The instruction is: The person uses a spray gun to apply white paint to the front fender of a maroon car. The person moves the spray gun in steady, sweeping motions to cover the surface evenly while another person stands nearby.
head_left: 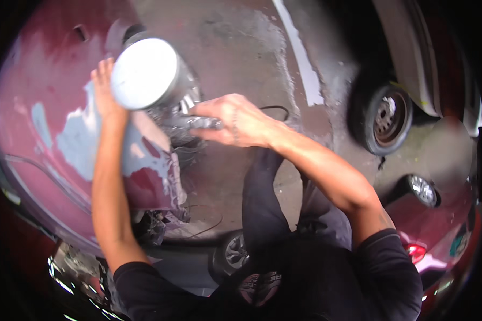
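Observation:
My right hand [235,120] is closed around the handle of a metal spray gun [190,122], which has a wide round cup with a pale lid [145,72] on top. Beneath and left of the gun lies a maroon car body panel [43,123] with patches of grey and beige on it. My left hand [108,96] has its fingers stretched out beside the cup, over the panel; whether it touches the panel or the cup I cannot tell. The gun's nozzle end is hidden under the cup.
A dark hose [277,111] curves behind my right wrist. Right of me a wheel with a rusty rim [386,115] stands near a vehicle, and a maroon car [436,224] is at the lower right. A dark grey car part with a wheel [235,251] is low in the middle.

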A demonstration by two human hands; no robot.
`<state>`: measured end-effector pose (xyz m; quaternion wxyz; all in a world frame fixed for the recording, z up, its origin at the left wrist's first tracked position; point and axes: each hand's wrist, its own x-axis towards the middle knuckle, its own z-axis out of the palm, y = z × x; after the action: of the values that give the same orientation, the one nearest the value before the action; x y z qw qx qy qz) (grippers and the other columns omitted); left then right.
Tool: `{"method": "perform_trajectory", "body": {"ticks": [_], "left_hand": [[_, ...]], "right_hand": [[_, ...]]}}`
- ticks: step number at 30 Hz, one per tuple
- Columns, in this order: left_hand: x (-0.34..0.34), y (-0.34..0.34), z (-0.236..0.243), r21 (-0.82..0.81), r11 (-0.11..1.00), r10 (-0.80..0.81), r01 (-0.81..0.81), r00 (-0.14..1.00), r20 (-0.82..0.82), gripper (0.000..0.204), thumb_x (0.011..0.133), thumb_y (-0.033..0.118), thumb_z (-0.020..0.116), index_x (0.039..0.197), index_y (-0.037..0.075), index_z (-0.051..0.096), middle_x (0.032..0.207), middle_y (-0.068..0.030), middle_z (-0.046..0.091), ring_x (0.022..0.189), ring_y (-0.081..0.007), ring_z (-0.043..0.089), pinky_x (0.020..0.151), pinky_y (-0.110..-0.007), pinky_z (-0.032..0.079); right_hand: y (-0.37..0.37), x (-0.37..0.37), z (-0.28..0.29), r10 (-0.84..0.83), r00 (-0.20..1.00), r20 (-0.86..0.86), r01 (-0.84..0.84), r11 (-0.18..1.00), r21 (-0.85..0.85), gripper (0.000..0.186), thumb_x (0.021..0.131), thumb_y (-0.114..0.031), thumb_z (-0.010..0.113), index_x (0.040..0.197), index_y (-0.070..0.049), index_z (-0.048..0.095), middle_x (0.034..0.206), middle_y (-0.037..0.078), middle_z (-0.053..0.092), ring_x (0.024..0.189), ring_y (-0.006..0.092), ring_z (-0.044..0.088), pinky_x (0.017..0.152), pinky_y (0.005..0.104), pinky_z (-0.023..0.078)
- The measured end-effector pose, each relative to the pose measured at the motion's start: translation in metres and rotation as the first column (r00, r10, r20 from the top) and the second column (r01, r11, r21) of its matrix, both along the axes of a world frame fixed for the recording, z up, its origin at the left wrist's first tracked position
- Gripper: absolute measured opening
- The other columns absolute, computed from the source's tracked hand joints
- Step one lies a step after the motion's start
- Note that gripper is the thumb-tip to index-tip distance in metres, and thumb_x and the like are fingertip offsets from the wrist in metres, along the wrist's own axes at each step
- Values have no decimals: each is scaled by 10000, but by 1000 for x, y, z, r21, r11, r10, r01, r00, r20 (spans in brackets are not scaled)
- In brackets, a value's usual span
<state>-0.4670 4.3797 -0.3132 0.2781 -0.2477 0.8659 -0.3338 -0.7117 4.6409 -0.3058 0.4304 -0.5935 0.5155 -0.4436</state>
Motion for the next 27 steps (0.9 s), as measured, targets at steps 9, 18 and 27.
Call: {"method": "perform_trajectory", "body": {"ticks": [9,18,27], "left_hand": [[27,157,16,294,931,88,-215,915,393,762,1106,520,353,1636,-26,295,1743,-171,222,1626,-332,142,1312,-521,100],[-84,-53,-36,-256,919,353,-300,914,198,760,1102,558,344,1651,35,296,1745,-116,244,1622,-282,170,1307,-524,139],[-34,128,-50,-163,872,475,-461,877,64,907,995,659,472,1650,52,315,1756,-75,214,1622,-253,171,1314,-513,126]], "right_hand": [[-49,-24,23,-69,996,61,66,996,57,356,936,-206,760,1177,44,681,913,223,711,818,419,696,755,446,543],[-100,-57,-48,16,992,121,-16,1000,-8,305,911,-156,764,1172,-13,700,855,212,714,708,392,690,667,441,531],[-119,-81,-137,76,986,147,-21,938,-345,249,905,-112,774,1111,1,690,839,230,701,703,389,690,648,432,522]]}}
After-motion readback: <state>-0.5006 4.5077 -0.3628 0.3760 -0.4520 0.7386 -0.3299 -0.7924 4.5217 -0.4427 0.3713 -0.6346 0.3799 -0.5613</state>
